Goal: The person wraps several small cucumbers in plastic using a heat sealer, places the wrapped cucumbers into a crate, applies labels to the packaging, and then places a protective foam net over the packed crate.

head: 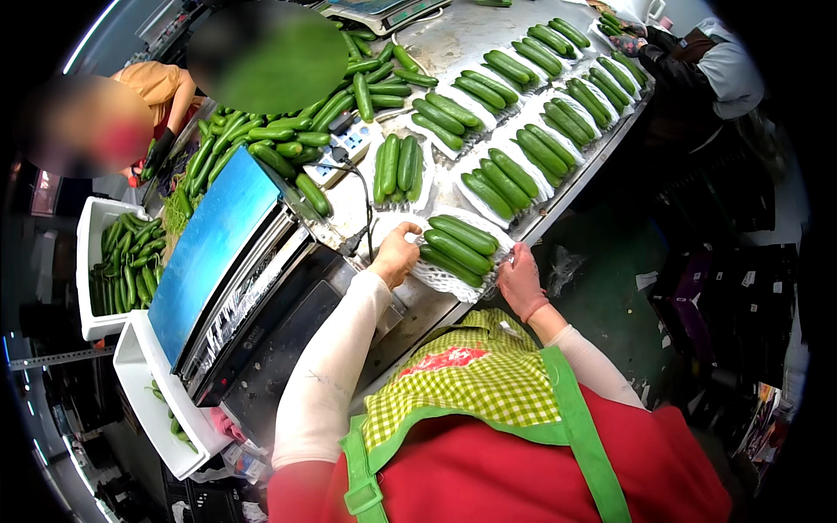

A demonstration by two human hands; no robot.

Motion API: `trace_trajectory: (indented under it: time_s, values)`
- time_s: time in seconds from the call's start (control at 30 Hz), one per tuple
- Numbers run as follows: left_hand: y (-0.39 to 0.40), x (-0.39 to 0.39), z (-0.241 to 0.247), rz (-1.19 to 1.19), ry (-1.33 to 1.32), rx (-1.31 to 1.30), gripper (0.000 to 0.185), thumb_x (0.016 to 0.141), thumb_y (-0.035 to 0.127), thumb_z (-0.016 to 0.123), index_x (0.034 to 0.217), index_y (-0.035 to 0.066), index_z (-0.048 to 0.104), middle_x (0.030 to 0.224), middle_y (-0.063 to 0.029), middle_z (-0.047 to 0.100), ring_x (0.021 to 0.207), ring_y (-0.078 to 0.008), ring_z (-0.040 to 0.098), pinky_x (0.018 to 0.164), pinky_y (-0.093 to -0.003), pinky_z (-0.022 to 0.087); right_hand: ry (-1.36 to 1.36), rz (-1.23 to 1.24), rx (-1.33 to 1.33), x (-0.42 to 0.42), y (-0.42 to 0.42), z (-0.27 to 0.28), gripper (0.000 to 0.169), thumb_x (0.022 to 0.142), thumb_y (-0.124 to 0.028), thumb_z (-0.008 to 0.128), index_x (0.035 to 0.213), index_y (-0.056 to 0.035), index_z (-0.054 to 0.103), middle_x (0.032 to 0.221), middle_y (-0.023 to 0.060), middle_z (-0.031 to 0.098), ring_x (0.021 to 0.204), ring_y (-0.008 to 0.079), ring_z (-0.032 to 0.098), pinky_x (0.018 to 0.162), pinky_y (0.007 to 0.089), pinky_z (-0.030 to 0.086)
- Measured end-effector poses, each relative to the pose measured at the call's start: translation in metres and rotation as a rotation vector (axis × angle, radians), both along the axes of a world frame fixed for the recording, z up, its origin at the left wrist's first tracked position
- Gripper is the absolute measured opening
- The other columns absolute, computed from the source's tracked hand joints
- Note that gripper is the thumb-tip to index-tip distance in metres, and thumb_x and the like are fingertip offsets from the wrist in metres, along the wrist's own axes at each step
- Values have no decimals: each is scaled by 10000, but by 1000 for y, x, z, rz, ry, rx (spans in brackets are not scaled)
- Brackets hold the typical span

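A bundle of cucumbers [461, 247] lies on a white foam net [451, 279] at the near edge of the metal table. My left hand [397, 255] is bare and grips the net's left side, its fingers close to the cucumber ends. On the opposite side, my right hand [521, 281], in a thin pinkish glove, pinches the net's right edge. Just beyond stands another cucumber bundle [397, 167] on white netting. To its right, a similar bundle [500, 183] begins a row running along the table edge.
A blue-topped wrapping machine [225, 202] stands left of my arm. Behind it are a power strip [343, 150] with cables and a heap of loose cucumbers [274, 134]. White foam boxes [85, 261] stand at far left. Other people work at upper left and upper right.
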State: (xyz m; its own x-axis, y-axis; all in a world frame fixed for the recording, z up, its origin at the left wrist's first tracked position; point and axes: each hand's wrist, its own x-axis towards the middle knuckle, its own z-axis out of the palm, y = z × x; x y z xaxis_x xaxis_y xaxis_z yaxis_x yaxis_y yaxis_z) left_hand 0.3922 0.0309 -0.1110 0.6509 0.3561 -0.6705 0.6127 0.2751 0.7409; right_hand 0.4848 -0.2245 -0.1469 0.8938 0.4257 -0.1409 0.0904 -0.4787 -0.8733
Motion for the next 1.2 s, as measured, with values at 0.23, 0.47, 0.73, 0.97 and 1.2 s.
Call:
trace_trajectory:
  time_s: [0.23,0.47,0.73,0.97,1.2]
  values:
    - [-21,-29,84,-35,-79,186,447,807,-79,468,1222,42,581,654,-36,549,514,-112,464,429,-313,320,-105,100,86,-9,-7,72,46,971,-31,449,1010,-42,471,706,12,463,529,105,462,474,269,418]
    - [35,-106,183,145,-348,287,360,885,32,493,1240,-15,540,747,-24,582,596,-112,552,511,-256,493,204,356,330,-9,92,208,48,930,-15,477,963,-42,454,714,-16,452,553,66,433,495,223,392]
    - [154,-259,218,543,-328,564,330,861,15,518,1186,-32,544,706,10,545,567,-51,429,471,-245,337,-172,928,325,-70,327,232,107,883,-57,497,972,0,508,761,28,486,574,114,485,516,290,432]
    - [233,-355,172,692,-138,664,348,878,34,534,1220,-27,523,795,-42,594,635,-120,551,511,-301,502,-117,1079,98,-155,477,189,379,836,-117,583,1178,46,585,1113,283,640,1053,411,621,924,407,486]
    - [238,-369,159,359,251,836,306,867,179,610,1131,25,616,717,-80,646,659,-206,621,613,-357,477,-430,1107,-128,-164,478,176,284,818,-60,516,1060,44,620,1096,305,646,1074,456,608,946,452,473]
